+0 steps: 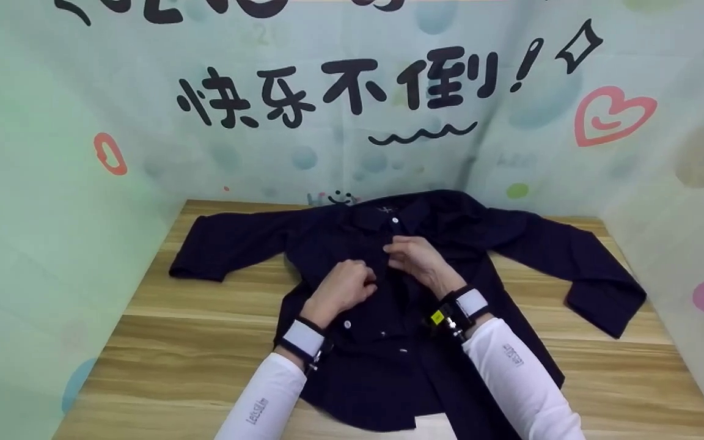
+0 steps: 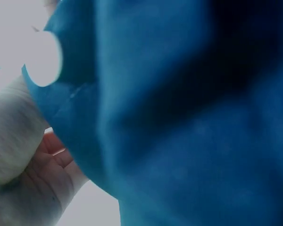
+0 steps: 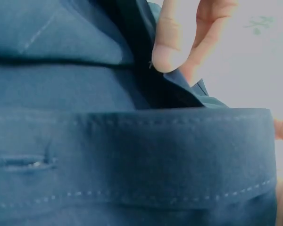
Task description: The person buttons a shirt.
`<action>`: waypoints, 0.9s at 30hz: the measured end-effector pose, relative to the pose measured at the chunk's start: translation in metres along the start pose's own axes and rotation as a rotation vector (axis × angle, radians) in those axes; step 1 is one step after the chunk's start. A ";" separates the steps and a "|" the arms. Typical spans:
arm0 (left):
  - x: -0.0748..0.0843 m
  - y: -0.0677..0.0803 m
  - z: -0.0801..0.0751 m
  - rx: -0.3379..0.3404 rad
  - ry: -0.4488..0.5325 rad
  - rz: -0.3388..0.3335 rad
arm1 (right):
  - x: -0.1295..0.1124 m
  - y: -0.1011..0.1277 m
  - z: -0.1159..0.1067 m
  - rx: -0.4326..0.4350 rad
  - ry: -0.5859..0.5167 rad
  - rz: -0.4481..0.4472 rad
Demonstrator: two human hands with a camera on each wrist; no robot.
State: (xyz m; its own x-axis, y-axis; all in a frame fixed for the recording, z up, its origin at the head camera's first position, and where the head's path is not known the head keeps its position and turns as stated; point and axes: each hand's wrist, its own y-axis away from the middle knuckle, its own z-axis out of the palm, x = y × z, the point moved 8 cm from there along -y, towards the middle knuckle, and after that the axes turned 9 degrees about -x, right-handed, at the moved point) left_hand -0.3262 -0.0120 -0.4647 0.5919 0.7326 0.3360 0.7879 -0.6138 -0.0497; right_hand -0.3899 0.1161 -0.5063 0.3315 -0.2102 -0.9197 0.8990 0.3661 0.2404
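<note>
A dark navy button-up shirt (image 1: pixel 352 379) lies front up on the table, its collar (image 1: pixel 367 219) at the far end and both sleeves spread sideways. Over the chest, my right hand (image 1: pixel 420 261) pinches the front edge below the collar button (image 1: pixel 395 220); in the right wrist view, the thumb (image 3: pixel 172 37) is against a fold of cloth, above a strip with a stitched buttonhole (image 3: pixel 26 163). My left hand (image 1: pixel 344 286), fingers curled, holds the front on the other side. Cloth with a blurred white button (image 2: pixel 45 59) fills most of the left wrist view, hiding the fingertips.
The wood-grain table (image 1: pixel 205 354) shows on both sides of the shirt. Behind it hangs a pale printed curtain (image 1: pixel 303 128) with black lettering, and similar sheets close in the left and right sides. Lower on the shirt front is another white button (image 1: pixel 347 324).
</note>
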 end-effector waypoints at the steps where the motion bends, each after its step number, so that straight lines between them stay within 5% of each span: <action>1: -0.001 0.000 0.000 -0.003 0.008 -0.004 | -0.001 0.001 -0.001 0.011 0.033 -0.003; 7: -0.006 -0.002 -0.004 0.035 0.087 -0.027 | -0.011 0.004 -0.001 0.051 0.210 -0.064; 16: -0.033 -0.011 -0.030 0.349 0.321 -0.220 | -0.017 0.005 -0.005 0.094 0.276 -0.107; 23: -0.047 -0.023 -0.018 0.176 0.455 -0.339 | -0.016 0.004 0.003 0.062 0.296 -0.132; 27: -0.050 -0.026 -0.013 0.159 0.565 -0.338 | -0.017 0.003 0.009 0.042 0.298 -0.145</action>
State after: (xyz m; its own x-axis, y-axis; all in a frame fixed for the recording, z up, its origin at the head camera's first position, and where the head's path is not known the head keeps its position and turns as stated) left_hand -0.3783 -0.0369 -0.4684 0.1625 0.5838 0.7954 0.9551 -0.2954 0.0216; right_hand -0.3901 0.1130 -0.4876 0.1069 0.0190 -0.9941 0.9437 0.3127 0.1075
